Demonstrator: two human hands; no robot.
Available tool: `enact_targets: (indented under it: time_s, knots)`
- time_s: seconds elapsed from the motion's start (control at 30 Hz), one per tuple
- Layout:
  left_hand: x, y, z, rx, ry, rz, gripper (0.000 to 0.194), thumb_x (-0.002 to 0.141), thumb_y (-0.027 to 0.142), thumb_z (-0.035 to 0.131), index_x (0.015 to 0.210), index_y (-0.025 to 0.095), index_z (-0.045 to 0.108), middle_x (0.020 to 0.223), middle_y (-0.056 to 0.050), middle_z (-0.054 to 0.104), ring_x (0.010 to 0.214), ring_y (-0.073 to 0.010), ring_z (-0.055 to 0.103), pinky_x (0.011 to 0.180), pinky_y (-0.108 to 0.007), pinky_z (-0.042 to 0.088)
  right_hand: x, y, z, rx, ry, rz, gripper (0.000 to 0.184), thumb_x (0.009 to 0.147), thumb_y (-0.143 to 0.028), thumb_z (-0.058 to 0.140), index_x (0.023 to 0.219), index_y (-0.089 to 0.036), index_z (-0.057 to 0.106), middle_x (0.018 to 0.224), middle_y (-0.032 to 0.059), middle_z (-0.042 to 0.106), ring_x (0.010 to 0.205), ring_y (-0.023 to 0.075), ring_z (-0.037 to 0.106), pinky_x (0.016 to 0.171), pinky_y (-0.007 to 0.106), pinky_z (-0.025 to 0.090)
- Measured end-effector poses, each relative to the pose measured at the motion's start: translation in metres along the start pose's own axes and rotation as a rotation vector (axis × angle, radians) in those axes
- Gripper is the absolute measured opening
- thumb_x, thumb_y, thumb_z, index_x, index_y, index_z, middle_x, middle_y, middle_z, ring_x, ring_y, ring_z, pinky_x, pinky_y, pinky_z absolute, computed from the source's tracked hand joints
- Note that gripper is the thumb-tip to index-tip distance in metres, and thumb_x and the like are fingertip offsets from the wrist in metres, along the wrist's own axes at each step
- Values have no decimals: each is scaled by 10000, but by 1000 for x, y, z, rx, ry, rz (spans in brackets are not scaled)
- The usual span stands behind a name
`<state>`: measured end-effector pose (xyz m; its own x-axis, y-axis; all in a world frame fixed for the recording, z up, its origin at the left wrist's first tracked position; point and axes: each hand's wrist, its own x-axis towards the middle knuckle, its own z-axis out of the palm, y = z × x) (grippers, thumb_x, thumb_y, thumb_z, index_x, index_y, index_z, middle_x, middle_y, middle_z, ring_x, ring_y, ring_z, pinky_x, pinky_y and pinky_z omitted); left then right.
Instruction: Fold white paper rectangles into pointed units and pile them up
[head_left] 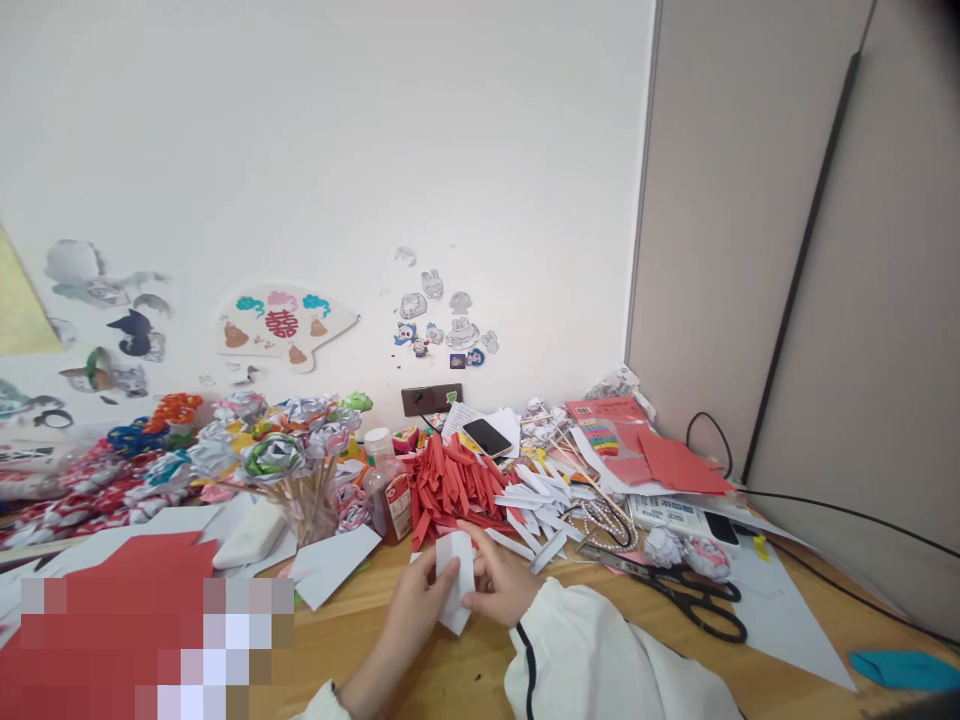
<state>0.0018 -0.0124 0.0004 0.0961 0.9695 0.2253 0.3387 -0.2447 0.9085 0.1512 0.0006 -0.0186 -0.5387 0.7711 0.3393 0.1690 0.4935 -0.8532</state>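
A small folded strip of white paper (456, 572) is held upright between my two hands, just above the wooden table (442, 680). My left hand (421, 600) pinches its left side, thumb across the front. On the right edge, the fingers of my right hand (501, 585) are closed, with the index finger reaching up behind the top. Just beyond my hands lie a heap of folded red paper strips (457, 485) and a smaller pile of folded white paper strips (541, 505).
Black-handled scissors (686, 592) lie right of my right sleeve. Red sheets (135, 600) spread at the left, near a bundle of thin sticks (307, 505). A clear bottle (381, 465), a phone (487, 437) and crumpled paper flowers (277, 455) line the back by the wall.
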Motion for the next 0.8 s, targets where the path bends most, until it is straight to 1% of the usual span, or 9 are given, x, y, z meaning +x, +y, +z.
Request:
enact_targets:
  time_s: [0.03,0.1,0.17,0.23,0.3,0.4,0.5,0.63,0.8]
  knots:
    - [1,-2,-1,12,9,0,326,670,388,499,806,106,588,715,-67,640,646,-192,553,583,-271,418,1,1,0,47,16,8,612,657,-197,543,1180,-225,228,587,-64,533,495,86,493,486,191,377]
    - [1,-5,0,8,6,2,343,676,411,486,786,103,590,687,-62,630,622,-181,540,566,-259,409,4,4,1,175,95,50,487,737,-306,459,1164,-212,243,562,-63,519,414,69,456,428,182,358]
    - [0,-3,2,-6,-14,3,368,677,437,477,773,100,591,668,-59,621,608,-170,528,559,-248,399,8,8,0,316,160,94,377,784,-402,352,1091,-186,324,528,-56,509,353,58,415,376,176,330]
    - [-2,1,5,-4,-40,5,387,667,463,477,751,104,592,635,-50,607,580,-158,510,540,-237,385,12,12,-2,424,140,112,373,758,-475,360,938,-154,423,485,-48,500,340,59,408,357,175,325]
    - [-4,3,7,16,-54,8,387,660,481,475,702,113,589,600,-42,590,552,-150,492,522,-229,372,15,14,-3,483,99,127,391,705,-517,422,815,-143,453,460,-45,496,343,60,418,357,177,336]
    - [-4,2,8,65,-27,26,366,662,481,471,640,131,576,595,-45,582,564,-153,488,538,-231,368,15,15,-3,502,82,154,412,663,-538,466,781,-144,459,478,-42,507,340,53,424,351,170,332]
    - [-3,-2,8,110,4,40,333,670,457,472,647,141,572,608,-48,589,588,-164,493,558,-237,371,14,13,-3,483,95,166,417,638,-542,491,758,-143,474,493,-48,491,338,44,417,346,164,319]
    - [-4,0,8,147,7,74,316,705,431,431,678,148,567,626,-36,593,605,-167,499,571,-238,367,13,10,-2,491,122,196,393,637,-523,507,701,-135,499,521,-41,479,390,43,428,396,174,359]
    - [-5,5,6,208,53,83,309,694,429,437,593,152,531,540,0,538,550,-151,470,521,-226,344,11,8,-2,578,89,253,381,634,-499,528,744,-134,547,541,-27,484,480,73,471,483,223,412]
